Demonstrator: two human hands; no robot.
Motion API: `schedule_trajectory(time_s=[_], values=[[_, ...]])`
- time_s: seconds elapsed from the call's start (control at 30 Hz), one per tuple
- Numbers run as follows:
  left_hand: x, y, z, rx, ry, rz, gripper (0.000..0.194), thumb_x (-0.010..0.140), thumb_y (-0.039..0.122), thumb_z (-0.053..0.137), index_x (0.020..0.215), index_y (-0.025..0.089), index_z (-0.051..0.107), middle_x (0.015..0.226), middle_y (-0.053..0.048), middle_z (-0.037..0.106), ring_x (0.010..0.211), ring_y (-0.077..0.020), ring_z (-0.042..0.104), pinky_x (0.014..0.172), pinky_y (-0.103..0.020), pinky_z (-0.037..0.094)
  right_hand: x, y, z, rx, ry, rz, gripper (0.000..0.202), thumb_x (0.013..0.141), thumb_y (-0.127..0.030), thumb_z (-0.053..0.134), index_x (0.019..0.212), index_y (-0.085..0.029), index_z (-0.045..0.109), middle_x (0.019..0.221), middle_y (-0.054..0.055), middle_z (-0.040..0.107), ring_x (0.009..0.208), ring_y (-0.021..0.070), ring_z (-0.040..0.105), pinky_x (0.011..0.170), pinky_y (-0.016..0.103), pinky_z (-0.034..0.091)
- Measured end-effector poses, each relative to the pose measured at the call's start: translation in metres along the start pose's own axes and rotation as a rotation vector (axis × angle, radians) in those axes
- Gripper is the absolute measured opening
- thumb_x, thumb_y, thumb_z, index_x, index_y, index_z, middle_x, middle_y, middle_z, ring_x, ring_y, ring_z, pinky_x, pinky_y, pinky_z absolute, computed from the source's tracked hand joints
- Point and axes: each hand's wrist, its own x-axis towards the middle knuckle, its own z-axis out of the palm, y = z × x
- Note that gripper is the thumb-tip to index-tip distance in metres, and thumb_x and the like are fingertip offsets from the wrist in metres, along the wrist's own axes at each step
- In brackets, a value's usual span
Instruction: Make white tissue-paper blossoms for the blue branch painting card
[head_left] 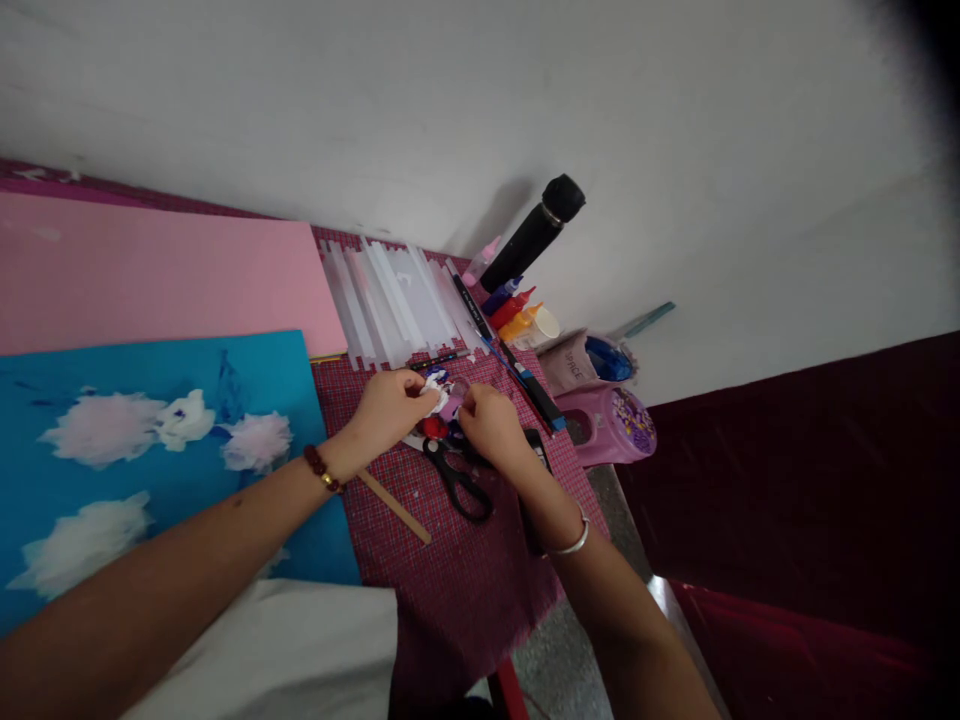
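My left hand (384, 408), with a beaded bracelet at the wrist, has its thumb and fingers pinched at the edge of a white and purple patch. My right hand (491, 425), wearing a silver bangle, is closed opposite it, fingertips bent down. Between them lies a small cluster of white, purple and red, perhaps paint (433, 428). What either hand grips is too small to make out. Black-handled scissors (461, 490) lie just below the hands, and a flat wooden stick (397, 508) rests nearer my left wrist.
A blue sheet (322, 500) carries pale ruffled flowers (109, 428). Behind it is a pink sheet (187, 270). Translucent strips (390, 300), a black bottle (529, 240), small paint bottles (514, 308), a cutter (536, 390) and a paper cup (546, 325) stand or lie beyond the hands on the checked cloth.
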Motion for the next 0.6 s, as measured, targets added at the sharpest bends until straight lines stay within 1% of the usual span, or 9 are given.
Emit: schedule_trajectory(time_s=[0.1,0.2,0.27,0.33,0.47,0.6], values=[[0.0,0.001,-0.001,0.006,-0.003,0.019,0.022,0.07,0.032,0.056,0.061,0.013,0.064,0.054,-0.001,0.06,0.051,-0.013,0.051,0.046,-0.022,0.034,-0.001,0.004,-0.008,0.014,-0.061,-0.093,0.013,0.082,-0.012,0.05,0.084,-0.015,0.063,0.085,0.008,0.067,0.079,0.0169,0.06,0.069,0.025,0.039],[0.001,-0.001,-0.001,0.014,-0.008,0.054,0.023,0.07,0.032,0.056,0.059,0.014,0.063,0.054,-0.001,0.059,0.052,-0.0128,0.051,0.047,-0.022,0.033,-0.006,0.009,-0.013,0.023,-0.091,-0.18,0.009,0.082,-0.018,0.056,0.084,-0.016,0.064,0.086,0.006,0.067,0.082,0.017,0.06,0.074,0.025,0.04],[0.003,-0.003,-0.001,0.017,-0.011,0.071,0.023,0.071,0.032,0.055,0.059,0.014,0.063,0.054,0.0,0.059,0.052,-0.0126,0.05,0.047,-0.022,0.032,-0.01,0.012,-0.013,0.031,-0.07,-0.205,0.009,0.08,-0.02,0.06,0.087,-0.016,0.064,0.088,0.006,0.066,0.084,0.0178,0.06,0.076,0.026,0.041],[0.005,-0.004,0.0,0.021,-0.01,0.082,0.024,0.072,0.032,0.055,0.059,0.014,0.063,0.053,0.0,0.058,0.051,-0.0123,0.049,0.047,-0.022,0.031,-0.013,0.015,-0.01,0.062,-0.04,-0.211,0.012,0.078,-0.018,0.061,0.089,-0.016,0.064,0.09,0.006,0.065,0.085,0.0175,0.059,0.078,0.026,0.042],[0.008,-0.005,0.002,0.029,0.0,0.097,0.025,0.073,0.034,0.054,0.059,0.014,0.062,0.054,0.0,0.058,0.051,-0.0116,0.048,0.047,-0.022,0.031,-0.016,0.017,-0.002,0.155,0.009,-0.207,0.011,0.079,-0.012,0.057,0.087,-0.016,0.063,0.087,0.005,0.064,0.081,0.0156,0.058,0.076,0.025,0.043],[0.01,-0.005,0.003,0.04,0.009,0.097,0.024,0.072,0.034,0.055,0.06,0.014,0.063,0.053,0.0,0.058,0.052,-0.0122,0.049,0.047,-0.022,0.031,-0.013,0.019,0.002,0.174,0.033,-0.203,0.017,0.078,-0.005,0.053,0.085,-0.015,0.064,0.085,0.006,0.066,0.081,0.0166,0.058,0.078,0.026,0.043]])
